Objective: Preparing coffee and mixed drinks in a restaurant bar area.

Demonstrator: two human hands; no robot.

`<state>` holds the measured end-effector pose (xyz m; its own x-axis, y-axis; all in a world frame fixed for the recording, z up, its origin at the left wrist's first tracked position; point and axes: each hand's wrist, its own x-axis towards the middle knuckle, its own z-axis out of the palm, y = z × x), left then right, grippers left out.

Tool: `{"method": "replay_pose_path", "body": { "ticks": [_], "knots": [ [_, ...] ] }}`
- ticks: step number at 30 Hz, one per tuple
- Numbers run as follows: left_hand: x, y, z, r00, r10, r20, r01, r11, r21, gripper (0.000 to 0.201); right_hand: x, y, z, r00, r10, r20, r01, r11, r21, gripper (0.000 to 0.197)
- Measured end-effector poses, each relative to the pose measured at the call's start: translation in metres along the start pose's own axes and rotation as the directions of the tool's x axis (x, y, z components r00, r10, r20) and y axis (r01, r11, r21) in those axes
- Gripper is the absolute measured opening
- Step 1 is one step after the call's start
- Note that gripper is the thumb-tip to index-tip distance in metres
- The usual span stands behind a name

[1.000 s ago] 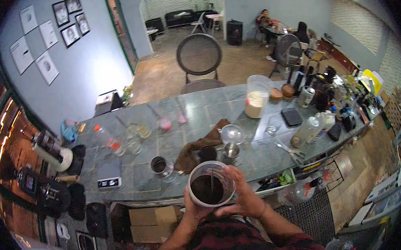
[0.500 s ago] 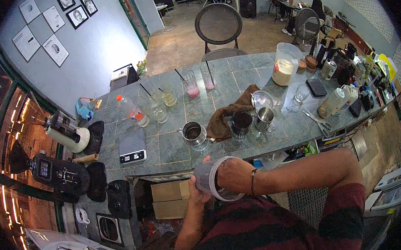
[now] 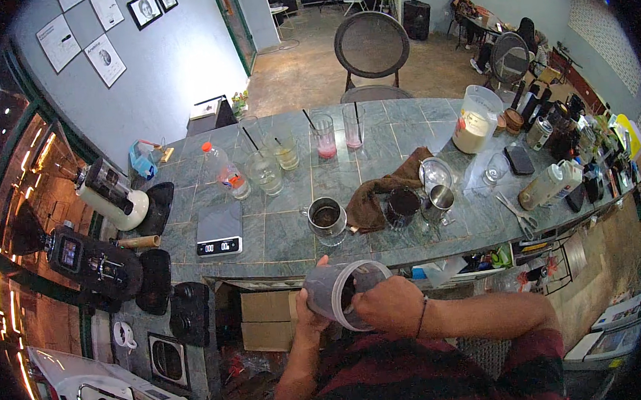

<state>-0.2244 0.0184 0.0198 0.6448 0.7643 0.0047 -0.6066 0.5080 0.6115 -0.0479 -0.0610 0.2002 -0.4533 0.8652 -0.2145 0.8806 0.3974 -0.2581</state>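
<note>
Just in front of my body, below the counter's near edge, a wide-mouthed translucent plastic jar [image 3: 322, 289] is tilted with its rim toward the right. My left hand [image 3: 309, 318] is wrapped round its side and base. My right hand [image 3: 393, 303] reaches into the mouth, its fingers curled and partly hidden; something dark shows inside beside them, too unclear to name. On the counter [image 3: 280, 253] beyond stand a metal cup [image 3: 327, 216], a dark-looking glass [image 3: 403, 207] and a small steel pitcher [image 3: 439, 200], next to a crumpled brown cloth [image 3: 371, 196].
A digital scale [image 3: 218, 229] lies at left, near coffee grinders [image 3: 91, 264]. Farther back stand a red-capped bottle [image 3: 226, 173], several glasses with straws [image 3: 323, 136] and a pitcher of cream-coloured liquid [image 3: 475, 122]. Tongs [image 3: 516, 214] lie at right. People [image 3: 467, 8] sit in the far background.
The jar has tilted further and turned its mouth more to the right. My right hand has drawn back slightly, showing more of the opening. The head view has shifted.
</note>
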Motion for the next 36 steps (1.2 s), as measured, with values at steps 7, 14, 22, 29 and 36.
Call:
{"method": "replay_pose_path", "body": {
  "ticks": [7,14,22,29,36],
  "knots": [
    [-0.002,0.005,-0.002,1.000,-0.013,-0.028,0.012,0.999,-0.051,0.101,-0.004,0.009,0.000,0.999,0.046,-0.016,-0.045,0.998,0.054,0.026],
    [-0.001,0.014,-0.006,0.999,0.035,0.015,-0.033,0.997,-0.071,0.100,-0.004,0.033,0.013,0.992,0.109,-0.061,-0.078,0.922,0.380,0.022],
    [-0.016,0.013,-0.032,0.997,0.079,0.004,-0.077,0.982,-0.175,0.096,-0.016,0.050,0.044,0.962,0.251,0.108,-0.196,0.358,0.913,0.024],
    [-0.023,0.011,-0.039,0.995,0.088,-0.048,-0.096,0.974,-0.206,0.094,-0.016,0.056,0.064,0.952,0.248,0.180,-0.219,0.137,0.966,0.021],
    [-0.024,0.014,-0.041,0.997,0.066,-0.030,-0.071,0.973,-0.220,0.093,-0.007,0.060,0.070,0.950,0.261,0.168,-0.215,0.162,0.963,0.021]
  ]
}}
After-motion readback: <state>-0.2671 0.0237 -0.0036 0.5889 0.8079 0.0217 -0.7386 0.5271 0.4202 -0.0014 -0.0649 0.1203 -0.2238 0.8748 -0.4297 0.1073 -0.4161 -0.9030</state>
